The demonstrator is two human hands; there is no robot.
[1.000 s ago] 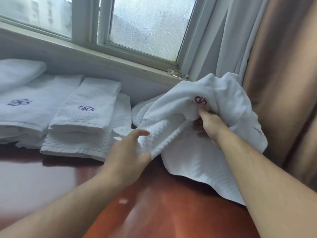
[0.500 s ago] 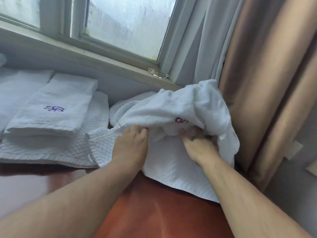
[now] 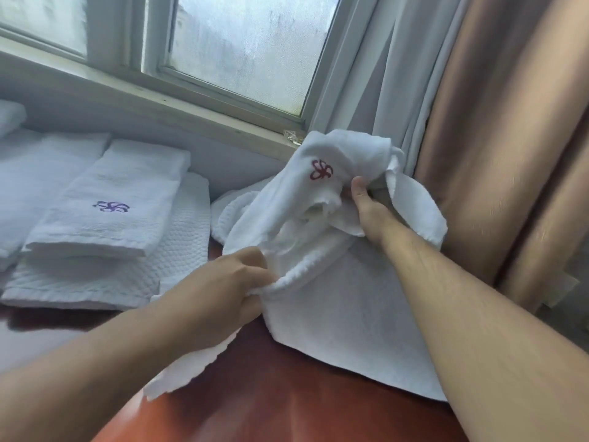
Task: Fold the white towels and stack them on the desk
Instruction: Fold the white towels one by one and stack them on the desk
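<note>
- Since half a second ago, the right hand (image 3: 366, 205) has lifted its bunch of the loose towel (image 3: 334, 314) higher, so the red emblem (image 3: 321, 170) now shows whole. The left hand (image 3: 223, 291) has drawn a hem back towards the desk's near edge.
- At the far left edge of the desk (image 3: 287, 406) lies a flat stack of white towels (image 3: 38, 173), partly cut off by the frame.
- Just beside it, a folded towel (image 3: 121, 186) with a purple emblem (image 3: 111, 206) rests on a wider waffle towel (image 3: 181, 260), along the far edge.
- Left hand: its fingers are curled round a rolled hem of the loose towel and hold it tight, low over the desk.
- Loose towel: unfolded and crumpled, towards the desk's far right. Its lower part is spread on the wood and one corner trails under the left forearm.
- Right hand: thumb and fingers pinch a gathered clump of the same towel, raised off the desk, just right of the red emblem.
- Behind it hang a white curtain (image 3: 376, 90) and, further right, a tan curtain (image 3: 497, 138).
</note>
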